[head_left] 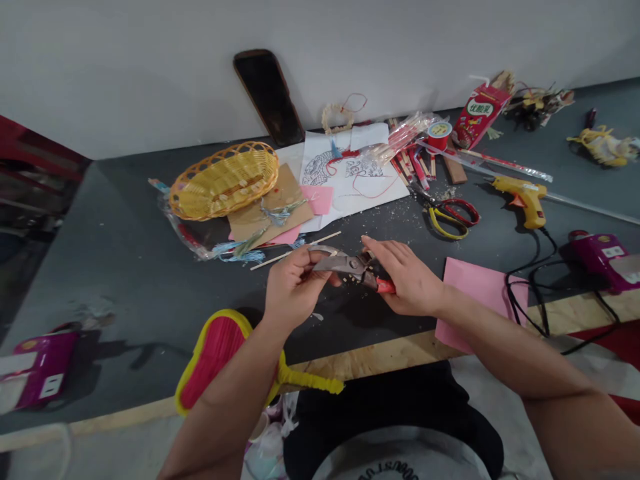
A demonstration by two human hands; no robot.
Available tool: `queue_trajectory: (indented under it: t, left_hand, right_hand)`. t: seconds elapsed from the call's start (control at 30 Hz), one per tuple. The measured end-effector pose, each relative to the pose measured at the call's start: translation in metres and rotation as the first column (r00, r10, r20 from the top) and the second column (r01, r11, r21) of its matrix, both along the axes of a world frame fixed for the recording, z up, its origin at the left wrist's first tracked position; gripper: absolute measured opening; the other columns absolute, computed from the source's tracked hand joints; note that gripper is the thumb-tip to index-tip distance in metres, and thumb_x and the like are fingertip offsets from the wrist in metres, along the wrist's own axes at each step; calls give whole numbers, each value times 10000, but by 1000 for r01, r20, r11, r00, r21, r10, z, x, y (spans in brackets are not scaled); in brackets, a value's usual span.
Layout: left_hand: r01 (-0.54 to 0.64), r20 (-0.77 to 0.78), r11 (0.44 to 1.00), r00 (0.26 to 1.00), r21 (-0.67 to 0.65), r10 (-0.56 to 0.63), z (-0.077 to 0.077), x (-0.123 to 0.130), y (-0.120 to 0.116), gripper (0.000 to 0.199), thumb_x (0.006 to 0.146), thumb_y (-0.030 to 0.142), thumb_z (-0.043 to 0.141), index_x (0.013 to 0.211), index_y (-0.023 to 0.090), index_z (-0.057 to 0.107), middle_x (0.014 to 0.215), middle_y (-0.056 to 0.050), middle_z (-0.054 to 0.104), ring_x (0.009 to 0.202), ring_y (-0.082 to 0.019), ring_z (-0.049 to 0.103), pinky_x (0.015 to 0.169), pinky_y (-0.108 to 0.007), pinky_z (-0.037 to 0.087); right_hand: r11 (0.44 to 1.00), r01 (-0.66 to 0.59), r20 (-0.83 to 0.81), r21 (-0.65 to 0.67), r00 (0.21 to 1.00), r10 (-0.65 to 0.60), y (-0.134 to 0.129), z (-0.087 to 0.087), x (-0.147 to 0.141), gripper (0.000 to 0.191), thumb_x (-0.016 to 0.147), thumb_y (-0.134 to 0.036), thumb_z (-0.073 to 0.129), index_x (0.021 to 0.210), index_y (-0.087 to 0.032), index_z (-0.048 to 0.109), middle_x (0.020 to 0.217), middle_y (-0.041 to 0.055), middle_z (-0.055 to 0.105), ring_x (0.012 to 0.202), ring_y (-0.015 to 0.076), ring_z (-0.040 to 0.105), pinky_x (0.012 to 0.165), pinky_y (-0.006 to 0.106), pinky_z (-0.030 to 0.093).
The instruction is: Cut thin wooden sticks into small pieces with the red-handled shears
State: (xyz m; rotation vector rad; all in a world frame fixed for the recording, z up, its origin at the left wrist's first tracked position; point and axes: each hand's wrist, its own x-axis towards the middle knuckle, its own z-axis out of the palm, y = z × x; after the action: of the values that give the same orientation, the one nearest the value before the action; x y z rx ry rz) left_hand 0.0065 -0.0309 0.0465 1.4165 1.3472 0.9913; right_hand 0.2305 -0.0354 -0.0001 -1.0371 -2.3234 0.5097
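My right hand (413,280) is wrapped round the red-handled pruning shears (354,266), whose curved metal blades point left. Beside the blade tips, my left hand (293,288) has its fingers pinched together; what they hold is hidden or too small to name. Just behind the left hand lies a thin pale stick (320,242). Small pale crumbs are scattered on the dark tabletop (200,283) around the blades. Under my left forearm sits a pink pad with a yellow wrapped rim and handle (215,360), partly covered by the arm.
A yellow woven basket (225,183) stands at the back left near a phone (270,93) leaning on the wall. Printed paper (350,180), scissors (453,219) and a yellow glue gun (523,200) lie behind my hands. Pink paper (467,283) and a black cable (545,320) are at right.
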Motion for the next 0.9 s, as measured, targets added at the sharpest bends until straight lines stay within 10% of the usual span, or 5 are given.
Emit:
queue_trajectory:
  t: [0.33,0.63,0.9]
  left_hand:
    - [39,35,999,999,14,-39,-9,-1,-2,149,864,288,645,898,163,719,586,-3,676,380,-59,408,386,-186,292]
    - [-70,-178,980,978,186,104,-12,0,2,95,829,276,681,822,182,697,503,53,593,413,-80,504,442,-183,375]
    - [16,-120,995,993,101,-4,-10,-3,0,89,808,208,633,803,188,719,613,20,691,501,-93,546,500,-202,404]
  right_hand:
    - [993,72,120,-96,991,-61,-6,13,-3,714,725,-119,540,1431,-151,442,1287,168,595,1158,315,563,949,491,478]
    - [990,138,-5,2,990,-138,-4,0,-4,461,715,-82,553,1169,-163,550,1309,167,640,1163,303,590,932,463,473]
    - [999,28,128,45,991,-33,-3,2,-1,433,737,-64,547,1152,-173,601,1480,155,518,1273,329,498,1014,525,424]
